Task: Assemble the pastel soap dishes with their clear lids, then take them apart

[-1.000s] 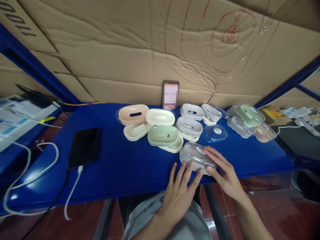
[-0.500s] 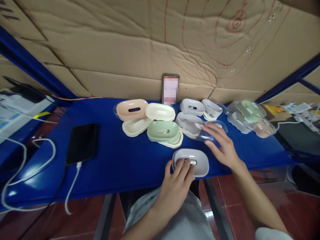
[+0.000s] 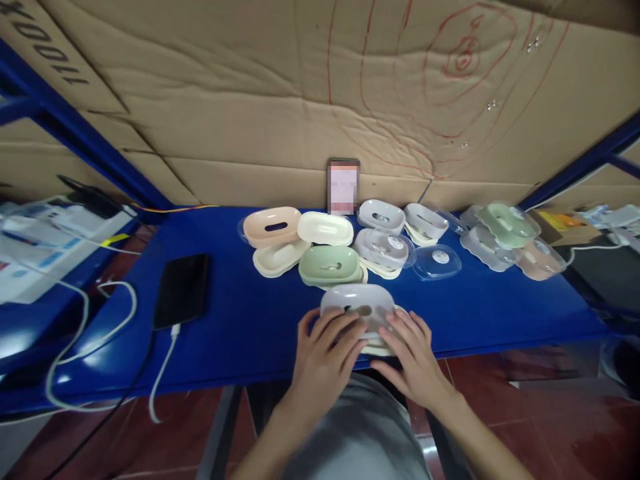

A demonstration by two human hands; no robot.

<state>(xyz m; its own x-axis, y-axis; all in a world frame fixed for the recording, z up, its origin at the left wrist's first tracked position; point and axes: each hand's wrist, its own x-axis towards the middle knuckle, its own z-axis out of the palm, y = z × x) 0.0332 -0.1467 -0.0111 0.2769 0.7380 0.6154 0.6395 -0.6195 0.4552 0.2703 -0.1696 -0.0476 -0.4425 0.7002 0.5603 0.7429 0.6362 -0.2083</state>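
Since half a second ago, the right hand point(image 3: 410, 350) has come back from the clear lid point(image 3: 437, 261) and now joins the left hand point(image 3: 325, 347) on the grey soap dish point(image 3: 356, 303). Both hands hold this dish, fingers curled over its near edge, and a cream tray point(image 3: 383, 347) shows under it. The dish is at the front edge of the blue table point(image 3: 240, 320), just in front of the green soap dish point(image 3: 330, 265). The clear lid lies well to the right of the green dish.

Dim, even indoor light. Soft white glare on the blue worktop point(image 3: 240, 320) at left. Wide-angle lens bends the edges; both hands are slightly blurred, and faint shadows lie beneath objects.
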